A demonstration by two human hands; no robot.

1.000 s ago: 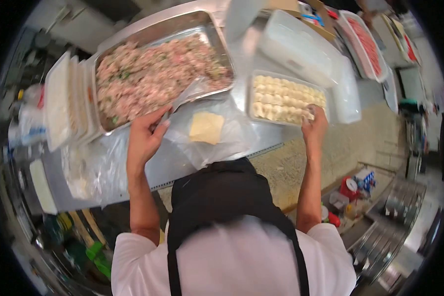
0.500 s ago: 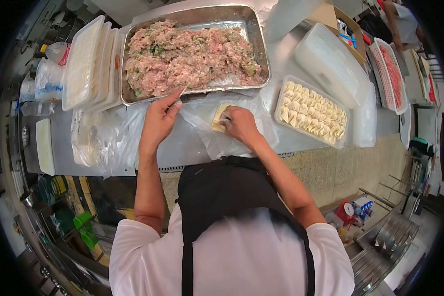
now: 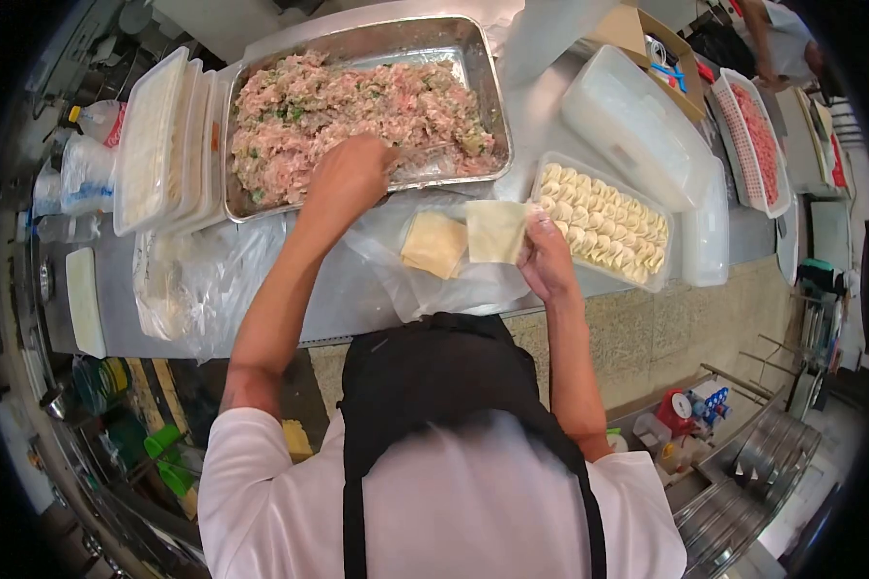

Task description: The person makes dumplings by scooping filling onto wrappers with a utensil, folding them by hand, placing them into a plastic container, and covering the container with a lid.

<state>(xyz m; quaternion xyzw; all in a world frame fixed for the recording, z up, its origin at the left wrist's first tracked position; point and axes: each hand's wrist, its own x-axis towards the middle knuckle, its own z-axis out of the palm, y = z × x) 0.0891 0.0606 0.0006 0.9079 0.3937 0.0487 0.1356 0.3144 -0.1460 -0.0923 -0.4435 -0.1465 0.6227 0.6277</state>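
My right hand (image 3: pixel 547 253) pinches one square wonton wrapper (image 3: pixel 495 232) by its right edge, holding it up. Just left of it, a stack of wrappers (image 3: pixel 434 245) lies on a clear plastic sheet (image 3: pixel 377 253). My left hand (image 3: pixel 350 176) is closed over the near side of a metal tray (image 3: pixel 505 116), at the raw minced meat filling (image 3: pixel 377 96) flecked with green. The thin stick-like tool in that hand is mostly hidden by the fingers. On the right, a plastic box (image 3: pixel 658 280) holds rows of folded dumplings (image 3: pixel 603 222).
Lidded plastic boxes (image 3: pixel 154 140) are stacked on the left, beside crumpled plastic bags (image 3: pixel 188 289). Translucent containers (image 3: pixel 637 121) stand at the right behind the dumplings. A red-and-white basket of meat (image 3: pixel 755 135) is farther right, near another person (image 3: pixel 782 43).
My right hand has lifted one wrapper off the stack and moved right with it. My left hand has moved forward from the tray's near edge to over the filling.
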